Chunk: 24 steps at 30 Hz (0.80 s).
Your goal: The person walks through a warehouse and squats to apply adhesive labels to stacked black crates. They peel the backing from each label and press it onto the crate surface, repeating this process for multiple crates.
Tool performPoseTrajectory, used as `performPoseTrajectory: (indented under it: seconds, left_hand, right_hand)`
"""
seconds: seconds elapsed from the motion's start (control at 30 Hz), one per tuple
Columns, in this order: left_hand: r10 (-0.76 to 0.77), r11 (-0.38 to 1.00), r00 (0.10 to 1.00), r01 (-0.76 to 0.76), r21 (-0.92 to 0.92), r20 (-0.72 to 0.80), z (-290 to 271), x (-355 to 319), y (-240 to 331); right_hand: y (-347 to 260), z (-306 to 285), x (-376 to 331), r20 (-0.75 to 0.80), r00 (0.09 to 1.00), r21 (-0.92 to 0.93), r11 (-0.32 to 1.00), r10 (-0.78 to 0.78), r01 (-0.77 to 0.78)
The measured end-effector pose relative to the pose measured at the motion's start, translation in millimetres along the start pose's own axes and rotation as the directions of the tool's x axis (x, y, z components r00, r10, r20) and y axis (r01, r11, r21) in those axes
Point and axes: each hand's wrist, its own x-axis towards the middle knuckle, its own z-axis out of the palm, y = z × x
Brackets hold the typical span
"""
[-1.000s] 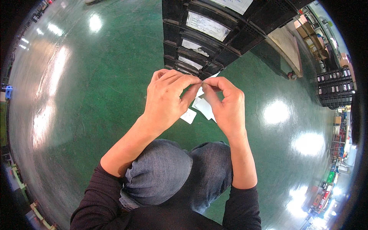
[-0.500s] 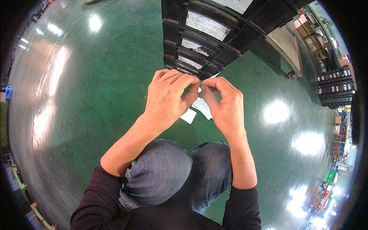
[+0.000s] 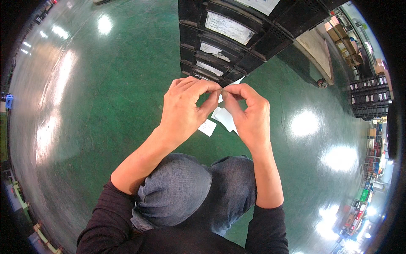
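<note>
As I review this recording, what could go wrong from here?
1. The left hand and right hand pinch tip to tip; anything between them is too small to make out, so it could slip and be hard to spot on the green floor.
2. White papers lie loose below the hands and might be shifted or stepped on.
3. One label on the black crates looks torn and could rip further if brushed.

I've got loads of room to pass over the green floor (image 3: 118,93) left of frame, but black crates (image 3: 275,44) wall off top centre, knees (image 3: 177,186) crowd bottom centre, wheeled board (image 3: 315,51) juts in upper right
</note>
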Motion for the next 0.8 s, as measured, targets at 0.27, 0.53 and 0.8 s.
performPoseTrajectory:
  seconds: [0.27, 0.53, 0.8]
  left_hand:
    - [-0.008, 0.999, 1.0, 0.007, -0.033, -0.01, 1.2, 0.7, 0.1]
    - [-0.008, 0.999, 1.0, 0.008, -0.05, -0.003, 0.7, 0.3, 0.2]
    - [-0.083, 0.99, 0.996, 0.087, -0.111, 0.035, -1.4, -0.3, 3.1]
  right_hand:
    - [2.0, 0.7, 0.3, 0.001, 1.0, 0.027, 0.999, 0.023, -0.023]
    - [2.7, 0.4, 0.6, -0.007, 1.0, 0.033, 0.999, -0.005, 0.005]
    - [4.4, 0.2, 0.1, -0.007, 0.999, -0.011, 0.999, -0.044, 0.044]
